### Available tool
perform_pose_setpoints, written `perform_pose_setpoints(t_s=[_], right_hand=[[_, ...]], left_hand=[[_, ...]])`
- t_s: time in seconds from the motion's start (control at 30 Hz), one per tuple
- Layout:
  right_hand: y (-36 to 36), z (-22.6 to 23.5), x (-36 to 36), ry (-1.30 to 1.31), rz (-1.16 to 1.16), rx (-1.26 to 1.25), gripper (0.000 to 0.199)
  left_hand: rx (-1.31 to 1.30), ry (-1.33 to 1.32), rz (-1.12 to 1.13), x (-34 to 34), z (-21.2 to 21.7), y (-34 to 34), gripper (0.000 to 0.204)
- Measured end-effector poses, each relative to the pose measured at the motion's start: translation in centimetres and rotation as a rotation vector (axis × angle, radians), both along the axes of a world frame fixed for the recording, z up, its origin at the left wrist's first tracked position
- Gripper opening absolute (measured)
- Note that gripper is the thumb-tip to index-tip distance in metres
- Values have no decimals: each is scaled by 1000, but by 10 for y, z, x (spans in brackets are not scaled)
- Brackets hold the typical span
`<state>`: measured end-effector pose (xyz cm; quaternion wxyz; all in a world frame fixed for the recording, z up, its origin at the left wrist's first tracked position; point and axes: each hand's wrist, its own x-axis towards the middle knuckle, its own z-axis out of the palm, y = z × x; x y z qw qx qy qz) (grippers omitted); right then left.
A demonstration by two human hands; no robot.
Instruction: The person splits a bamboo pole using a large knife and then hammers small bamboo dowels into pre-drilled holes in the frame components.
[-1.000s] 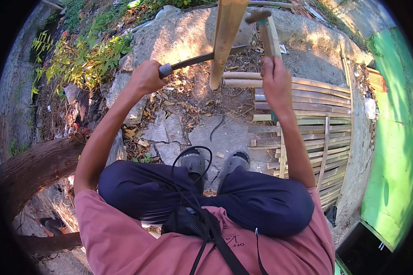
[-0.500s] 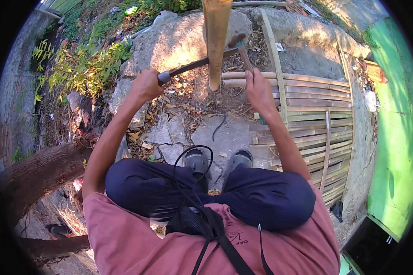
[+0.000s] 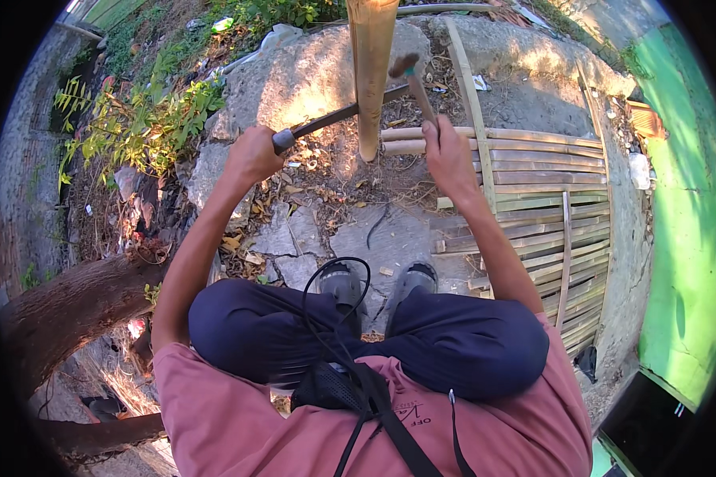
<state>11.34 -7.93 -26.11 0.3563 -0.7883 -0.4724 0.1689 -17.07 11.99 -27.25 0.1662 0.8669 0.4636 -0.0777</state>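
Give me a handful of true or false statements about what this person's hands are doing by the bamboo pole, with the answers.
1. The left hand grips the handle end of a long dark tool. True.
2. The right hand is empty. False: it holds a wooden-handled hammer with its head up beside the bamboo pole.
3. The dark tool lies flat on the ground. False: it is held up and reaches across the pole.
4. A panel of bamboo slats lies on the ground to the person's right. True.
5. The person is barefoot. False: grey shoes show on the stone paving.
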Motion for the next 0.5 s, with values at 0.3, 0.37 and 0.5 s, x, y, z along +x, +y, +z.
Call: perform_pose_setpoints(t_s=[0.3,0.37,0.5], right_hand=[[19,71,7,10,-109,410,26],[4,-7,6,-73,-43,123,25],[-14,-43,-1,70,-30,-39,27]], left_hand=[[12,-12,26,3,11,1,23],[21,-11,6,7,9,0,23],[65,-63,11,-8,-5,2,24]])
